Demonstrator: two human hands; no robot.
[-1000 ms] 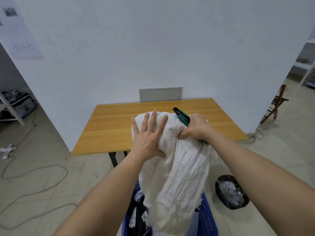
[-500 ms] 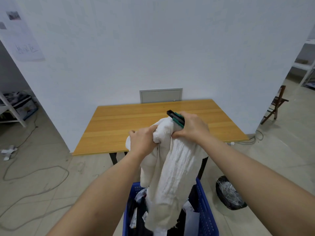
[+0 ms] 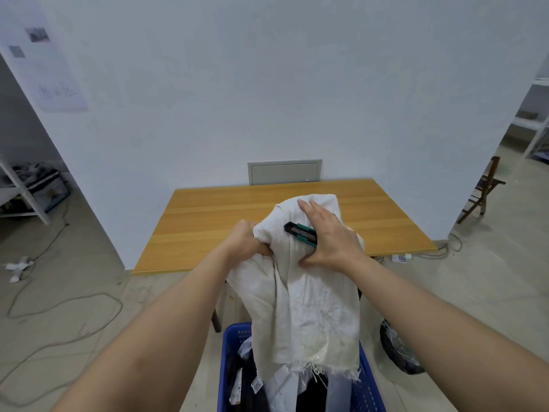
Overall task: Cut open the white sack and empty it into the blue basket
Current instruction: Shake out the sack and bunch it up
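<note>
The white sack (image 3: 309, 310) hangs limp in front of me, its frayed cut end dangling over the blue basket (image 3: 230, 349). My left hand (image 3: 246, 242) is clenched on a bunch of the sack's upper cloth. My right hand (image 3: 329, 236) lies over the top of the sack with its fingers stretched out, pinning a green and black utility knife (image 3: 298, 230) against the cloth under the palm. Dark and pale packaged garments lie inside the basket below the sack.
A wooden table (image 3: 214, 233) stands just beyond my hands against a white wall. A black bin (image 3: 398, 355) sits on the floor right of the basket. Cables trail over the floor at left. A wooden chair (image 3: 484, 188) stands far right.
My right hand has spread its fingers flat over the sack's top, where before it was closed around cloth and knife. The left hand has stayed clenched on the cloth. The sack has risen slightly.
</note>
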